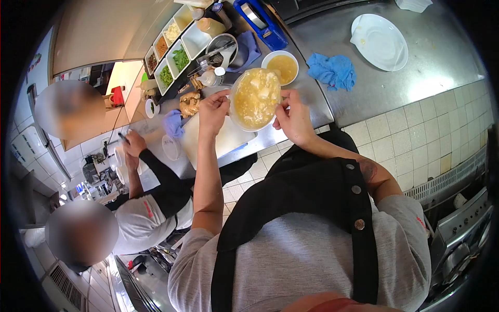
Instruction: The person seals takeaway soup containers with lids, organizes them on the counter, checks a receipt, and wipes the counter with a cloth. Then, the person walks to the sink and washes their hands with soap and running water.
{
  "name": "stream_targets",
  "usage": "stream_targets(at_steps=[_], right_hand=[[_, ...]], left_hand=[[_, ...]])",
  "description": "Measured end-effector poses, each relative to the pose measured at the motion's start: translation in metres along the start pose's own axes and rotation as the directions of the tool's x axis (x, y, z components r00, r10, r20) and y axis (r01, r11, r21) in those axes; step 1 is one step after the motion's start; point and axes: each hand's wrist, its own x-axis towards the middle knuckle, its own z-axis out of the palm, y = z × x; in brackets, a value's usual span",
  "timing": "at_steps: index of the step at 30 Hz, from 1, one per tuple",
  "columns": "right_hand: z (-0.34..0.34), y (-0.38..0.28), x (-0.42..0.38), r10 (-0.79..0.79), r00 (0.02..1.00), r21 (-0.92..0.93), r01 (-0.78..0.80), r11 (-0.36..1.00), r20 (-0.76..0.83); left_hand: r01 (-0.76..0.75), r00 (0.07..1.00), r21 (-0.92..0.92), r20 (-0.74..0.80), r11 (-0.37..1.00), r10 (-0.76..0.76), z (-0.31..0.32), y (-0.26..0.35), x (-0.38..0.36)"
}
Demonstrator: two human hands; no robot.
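Both my hands hold a clear round bowl point(242, 125) of thick yellow soup point(254, 96) with pale white chunks, above the steel counter. My left hand point(213, 112) is closed on its left rim, fingers pinched. On the opposite side my right hand point(292, 117) grips the rim between thumb and fingers. Just beyond the held bowl stands a white bowl point(296, 74) with more yellow liquid. A pale cutting board point(208, 143) lies beneath my left forearm, with a clear round lid point(170, 147) beside it.
White ingredient trays point(196, 42) line the back, near a metal pot point(235, 46). Right of the bowls are a crumpled blue cloth point(332, 71), a white oval plate point(382, 44) and a blue tape dispenser point(262, 23). A co-worker point(150, 218) stands close at left; another person is beyond the opening.
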Motion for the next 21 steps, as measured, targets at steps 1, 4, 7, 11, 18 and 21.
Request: stream_targets(at_steps=[1,4,7,11,18,21], right_hand=[[0.001,0.002,0.000,-0.013,1.000,-0.016,0.013,1.000,0.007],[0.004,0.012,-0.001,-0.077,0.997,-0.028,0.076,0.997,-0.008],[0.005,0.018,0.000,-0.109,0.994,-0.047,0.108,0.993,-0.011],[0.004,0.019,-0.001,-0.108,0.994,-0.084,0.109,0.990,0.013],[0.006,0.028,0.003,-0.096,0.995,-0.087,0.099,0.991,0.031],[0.008,0.036,0.005,-0.083,0.996,-0.090,0.086,0.992,0.041]], left_hand=[[-0.018,1.000,-0.032,-0.015,0.999,0.018,0.000,-0.005,0.000],[-0.070,0.996,-0.102,-0.063,0.992,0.064,0.007,-0.018,-0.002],[-0.113,0.991,-0.122,-0.092,0.986,0.102,0.011,-0.028,-0.004],[-0.138,0.988,-0.131,-0.095,0.982,0.126,0.013,-0.033,-0.004],[-0.099,0.991,-0.165,-0.111,0.981,0.081,0.015,-0.047,-0.006],[-0.099,0.992,-0.189,-0.094,0.977,0.082,0.016,-0.057,-0.006]])
